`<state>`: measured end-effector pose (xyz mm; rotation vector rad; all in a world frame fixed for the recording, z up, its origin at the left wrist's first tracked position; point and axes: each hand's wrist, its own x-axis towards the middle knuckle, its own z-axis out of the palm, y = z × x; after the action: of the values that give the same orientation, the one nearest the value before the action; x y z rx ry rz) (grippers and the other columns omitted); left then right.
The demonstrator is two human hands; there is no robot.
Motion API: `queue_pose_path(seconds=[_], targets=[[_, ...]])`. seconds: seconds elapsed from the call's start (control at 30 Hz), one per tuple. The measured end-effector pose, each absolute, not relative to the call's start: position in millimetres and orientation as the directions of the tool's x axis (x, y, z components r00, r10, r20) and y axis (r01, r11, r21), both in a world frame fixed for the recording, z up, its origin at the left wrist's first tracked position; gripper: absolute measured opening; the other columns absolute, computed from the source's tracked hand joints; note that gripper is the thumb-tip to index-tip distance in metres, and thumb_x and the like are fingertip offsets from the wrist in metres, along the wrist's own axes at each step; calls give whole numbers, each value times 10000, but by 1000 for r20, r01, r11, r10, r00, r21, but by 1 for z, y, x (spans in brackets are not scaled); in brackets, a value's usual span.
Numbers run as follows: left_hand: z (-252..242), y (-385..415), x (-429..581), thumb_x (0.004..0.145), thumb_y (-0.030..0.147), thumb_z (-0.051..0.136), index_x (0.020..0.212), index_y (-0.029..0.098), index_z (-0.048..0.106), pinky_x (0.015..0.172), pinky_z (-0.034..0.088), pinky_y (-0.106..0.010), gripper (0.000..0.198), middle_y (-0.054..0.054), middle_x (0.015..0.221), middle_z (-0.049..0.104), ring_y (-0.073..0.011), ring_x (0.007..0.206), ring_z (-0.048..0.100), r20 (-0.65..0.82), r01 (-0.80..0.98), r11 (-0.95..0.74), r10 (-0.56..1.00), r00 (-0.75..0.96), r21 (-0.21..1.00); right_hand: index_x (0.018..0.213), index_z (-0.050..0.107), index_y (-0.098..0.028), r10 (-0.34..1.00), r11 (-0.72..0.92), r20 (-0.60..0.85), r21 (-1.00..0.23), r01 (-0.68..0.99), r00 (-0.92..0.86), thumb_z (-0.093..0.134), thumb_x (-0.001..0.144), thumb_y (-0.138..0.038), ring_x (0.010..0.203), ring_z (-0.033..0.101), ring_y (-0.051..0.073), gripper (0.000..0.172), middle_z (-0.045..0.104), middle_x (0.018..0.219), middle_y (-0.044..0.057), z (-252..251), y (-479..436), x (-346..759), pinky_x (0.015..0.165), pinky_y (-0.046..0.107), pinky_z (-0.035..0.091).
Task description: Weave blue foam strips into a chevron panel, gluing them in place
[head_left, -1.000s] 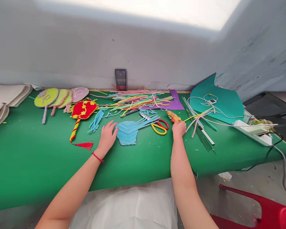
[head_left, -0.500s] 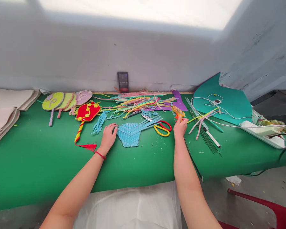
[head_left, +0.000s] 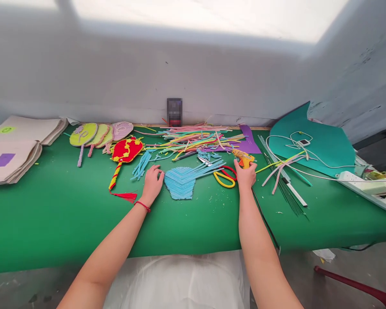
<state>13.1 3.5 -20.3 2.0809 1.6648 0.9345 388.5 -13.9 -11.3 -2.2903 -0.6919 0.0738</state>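
Observation:
A light blue woven fan shape (head_left: 181,182) of chenille strips lies on the green table (head_left: 51,219). My left hand (head_left: 153,184) rests flat beside its left edge, fingers spread, a red string round the wrist. My right hand (head_left: 246,174) is closed round the handle of an orange glue gun (head_left: 242,157), whose nozzle points toward the far left. Scissors with red and yellow handles (head_left: 224,176) lie between the blue piece and my right hand.
A heap of coloured chenille stems (head_left: 193,139) lies at the back. Finished fans, a red one (head_left: 125,151) and yellow-green ones (head_left: 83,134), lie on the left. Stacked cloth bags (head_left: 16,148) far left. Teal foam sheet (head_left: 312,141), cables and a power strip (head_left: 369,186) on the right.
My right hand has closed on the glue gun and lifted it slightly off the table. The left hand stays by the blue piece. The view has shifted a little to the left.

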Motion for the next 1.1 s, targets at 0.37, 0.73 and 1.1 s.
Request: queue_pose_path(seconds=[0.37, 0.73, 1.1], targets=[[-20, 3, 14, 901, 300, 372, 831, 199, 592, 1102, 254, -475, 252, -103, 1264, 553, -226, 1239, 452, 261, 760, -257, 958, 118, 597, 1114, 441, -217, 501, -612, 185, -615, 497, 846, 597, 692, -636, 902, 621, 308, 614, 655, 985, 144, -15, -11, 390, 759, 407, 456], [-18, 2, 15, 870, 381, 475, 803, 212, 628, 1119, 216, -470, 238, -81, 1284, 542, -224, 1230, 461, 264, 764, -259, 957, 120, 590, 1123, 439, -217, 490, -612, 182, -625, 485, 852, 603, 680, -635, 898, 621, 319, 631, 655, 986, 145, -17, -12, 394, 749, 406, 454], [-22, 5, 14, 876, 312, 460, 777, 223, 621, 1117, 212, -482, 208, -70, 1275, 547, -237, 1231, 461, 263, 742, -259, 958, 116, 618, 1136, 443, -219, 496, -631, 169, -604, 487, 852, 603, 681, -630, 900, 622, 321, 633, 659, 995, 142, -16, -11, 392, 753, 403, 451]])
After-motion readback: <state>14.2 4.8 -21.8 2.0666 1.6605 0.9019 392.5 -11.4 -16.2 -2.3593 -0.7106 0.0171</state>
